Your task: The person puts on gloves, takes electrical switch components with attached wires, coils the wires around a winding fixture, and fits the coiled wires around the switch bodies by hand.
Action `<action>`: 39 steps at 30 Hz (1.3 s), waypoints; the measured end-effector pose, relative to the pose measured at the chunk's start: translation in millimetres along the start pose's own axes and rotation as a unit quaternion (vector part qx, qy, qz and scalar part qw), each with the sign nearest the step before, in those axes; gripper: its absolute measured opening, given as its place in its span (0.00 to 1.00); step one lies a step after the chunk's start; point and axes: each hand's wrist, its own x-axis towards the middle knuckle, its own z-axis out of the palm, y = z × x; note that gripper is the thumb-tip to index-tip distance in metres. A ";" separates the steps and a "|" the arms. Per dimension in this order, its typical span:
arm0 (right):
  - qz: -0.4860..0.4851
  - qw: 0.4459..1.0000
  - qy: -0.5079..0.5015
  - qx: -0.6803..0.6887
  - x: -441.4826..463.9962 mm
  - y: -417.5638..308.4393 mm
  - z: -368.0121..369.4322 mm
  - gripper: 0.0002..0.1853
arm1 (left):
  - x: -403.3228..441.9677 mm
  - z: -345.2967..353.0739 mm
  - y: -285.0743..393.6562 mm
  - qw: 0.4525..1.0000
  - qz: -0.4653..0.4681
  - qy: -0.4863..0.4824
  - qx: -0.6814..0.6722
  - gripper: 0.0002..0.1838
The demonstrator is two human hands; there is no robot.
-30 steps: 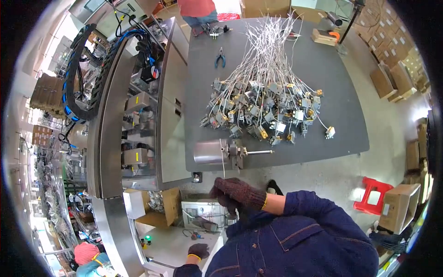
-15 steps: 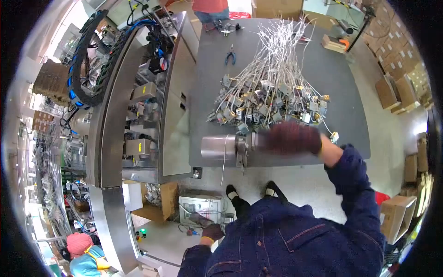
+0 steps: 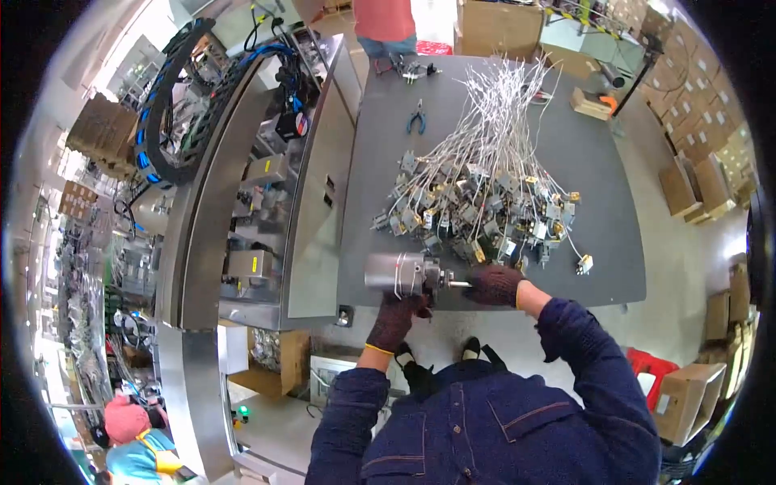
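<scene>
A shiny metal cylinder (image 3: 386, 272) with a bracketed mechanism (image 3: 432, 277) on its right end is at the front edge of the grey table, its axis sideways. A thin wire loops around it. My left hand (image 3: 394, 317), in a dark glove, grips the cylinder assembly from below, its fingertips partly hidden. My right hand (image 3: 495, 285), gloved too, is closed around a thin metal rod (image 3: 460, 284), which points left at the mechanism. The rod's other end is hidden in the glove. Just beyond lies a heap of small metal parts with wires (image 3: 485, 202).
Blue-handled pliers (image 3: 416, 121) lie on the grey table (image 3: 602, 186) at the back left. One wired part (image 3: 584, 263) sits apart at the right. A steel machine (image 3: 311, 242) borders the left side. Two other people are at the far edge and lower left.
My left hand has come up from low beside my body to the cylinder. My right hand, blurred before, has moved slightly left and down, and the rod now shows. The view has shifted a little.
</scene>
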 end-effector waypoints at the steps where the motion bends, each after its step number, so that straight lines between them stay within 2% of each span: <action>1: 0.013 1.000 -0.010 -0.017 2.7 0.9 0.0 0.12 | -4.4 4.2 2.3 0.999 0.009 0.030 -0.038 0.22; 2: 0.026 0.999 -0.020 -0.033 5.9 1.7 -1.1 0.12 | -12.7 1.0 16.4 0.990 0.048 0.029 0.130 0.20; 3: 0.041 0.998 -0.005 -0.036 21.1 -7.2 -51.6 0.12 | -20.5 -2.4 30.6 0.951 0.085 0.042 0.294 0.17; 4: 0.055 0.997 0.012 -0.043 23.2 -27.1 -118.1 0.13 | -22.1 -9.9 24.7 0.951 0.084 0.038 0.294 0.17; 5: 0.054 0.997 0.011 -0.046 16.9 -50.2 -154.9 0.13 | -19.8 -16.9 11.6 0.930 0.133 0.073 0.336 0.16; 6: 0.020 1.000 -0.004 0.010 6.8 -75.1 -181.7 0.12 | -19.8 -24.2 -3.9 0.903 0.178 0.108 0.376 0.15; 7: -0.013 0.997 -0.020 0.067 -4.7 -92.0 -187.7 0.12 | -23.9 -26.1 -4.7 0.894 0.209 0.132 0.372 0.14; 8: -0.062 0.993 -0.048 0.090 -23.7 -98.5 -156.3 0.14 | -27.9 -28.1 -5.4 0.884 0.240 0.157 0.369 0.13; 9: -0.104 0.987 -0.073 0.102 -36.2 -114.6 -142.2 0.16 | -39.5 -20.9 25.0 0.971 0.055 0.218 0.077 0.15; 10: -0.145 0.978 -0.100 0.116 -48.9 -130.7 -127.9 0.20 | -46.6 -15.2 43.0 0.931 -0.134 0.252 -0.225 0.17; 11: -0.114 0.966 -0.226 0.054 -45.2 -137.7 -114.8 0.20 | -58.1 -10.4 40.5 0.943 -0.121 0.274 -0.146 0.16; 12: -0.117 0.966 -0.226 0.053 -42.0 -137.6 -113.5 0.20 | -69.0 -14.0 41.1 0.942 -0.119 0.277 -0.146 0.16; 14: -0.029 0.978 -0.055 0.199 -29.8 -154.7 -140.4 0.18 | -93.9 -22.8 49.0 0.967 -0.212 0.110 -0.092 0.18; 15: -0.112 0.982 0.084 0.129 -18.8 -166.4 -146.6 0.16 | -101.2 -20.8 68.9 0.977 -0.214 -0.020 -0.009 0.19; 16: -0.113 0.982 0.084 0.125 -14.7 -166.9 -135.6 0.16 | -100.9 -19.4 85.2 0.965 -0.203 -0.147 0.076 0.21; 18: -0.316 0.941 -0.013 0.118 -4.7 -166.9 -103.2 0.20 | -113.6 -9.3 45.5 0.962 -0.010 -0.166 0.219 0.23; 19: -0.277 0.947 -0.160 0.008 -0.6 -181.3 -121.6 0.22 | -115.2 -2.1 45.3 0.942 0.085 -0.150 0.289 0.24; 20: -0.280 0.947 -0.160 0.007 -2.1 -173.8 -109.0 0.22 | -117.1 5.3 44.5 0.935 0.025 -0.111 0.337 0.24; 21: -0.293 0.947 -0.101 0.089 -8.2 -158.0 -85.1 0.22 | -119.8 3.7 44.1 0.936 0.023 -0.109 0.334 0.24; 22: -0.300 0.937 -0.042 0.173 -14.9 -151.1 -70.5 0.22 | -114.7 3.5 74.0 0.951 0.005 -0.034 0.307 0.22; 23: -0.302 0.936 -0.048 0.173 -16.0 -157.6 -76.2 0.22 | -108.4 2.6 93.9 0.959 -0.011 0.044 0.278 0.21; 24: -0.177 0.918 -0.105 0.339 -15.3 -169.7 -88.3 0.21 | -105.0 3.8 99.4 0.960 -0.013 0.049 0.276 0.21; 25: -0.116 0.892 -0.140 0.415 -13.6 -176.7 -82.6 0.21 | -103.4 7.5 103.5 0.986 0.049 0.092 0.133 0.21; 26: -0.050 0.856 -0.163 0.488 -12.0 -183.7 -77.0 0.21 | -100.2 9.9 108.1 0.984 0.113 0.136 -0.011 0.21; 27: -0.119 0.949 0.045 0.289 -12.5 -186.5 -45.8 0.21 | -94.9 11.5 115.0 0.984 0.110 0.141 -0.010 0.21; 28: -0.175 0.950 0.251 0.064 -13.1 -190.4 -27.8 0.21 | -88.4 13.9 121.5 0.969 0.150 0.191 0.044 0.20; 29: -0.119 0.913 0.148 0.362 -10.8 -198.1 -48.4 0.20 | -87.6 16.3 123.4 0.948 0.186 0.238 0.097 0.19; 30: -0.026 0.767 0.102 0.633 -8.5 -205.9 -69.0 0.20 | -90.7 16.9 119.7 0.949 0.182 0.239 0.095 0.19; 32: -0.034 0.883 0.129 0.449 -7.1 -208.7 -97.0 0.16 | -95.0 15.8 105.7 0.951 0.089 0.297 -0.005 0.19; 33: -0.021 0.925 0.160 0.344 -3.9 -203.3 -76.3 0.15 | -99.8 16.1 101.1 0.952 0.088 0.294 0.006 0.20; 34: -0.021 0.926 0.154 0.345 -6.7 -203.7 -70.7 0.15 | -104.9 16.5 96.5 0.953 0.087 0.291 0.016 0.20; 35: -0.024 0.929 0.152 0.337 -7.4 -203.4 -67.4 0.15 | -107.5 12.6 100.8 0.968 0.038 0.246 -0.031 0.19; 36: -0.027 0.932 0.151 0.328 -7.4 -203.3 -65.5 0.16 | -107.5 8.1 85.9 0.937 -0.047 0.209 -0.275 0.17; 37: -0.046 0.935 0.151 0.318 -9.6 -205.2 -70.0 0.16 | -105.8 3.8 78.6 0.827 -0.137 0.219 -0.499 0.22; 38: -0.045 0.935 0.146 0.319 -10.7 -207.7 -68.6 0.16 | -111.9 1.6 74.8 0.825 -0.140 0.221 -0.501 0.22; 39: -0.044 0.897 0.164 0.408 -10.2 -210.0 -68.0 0.16 | -117.1 -0.9 74.0 0.962 -0.042 0.206 -0.176 0.24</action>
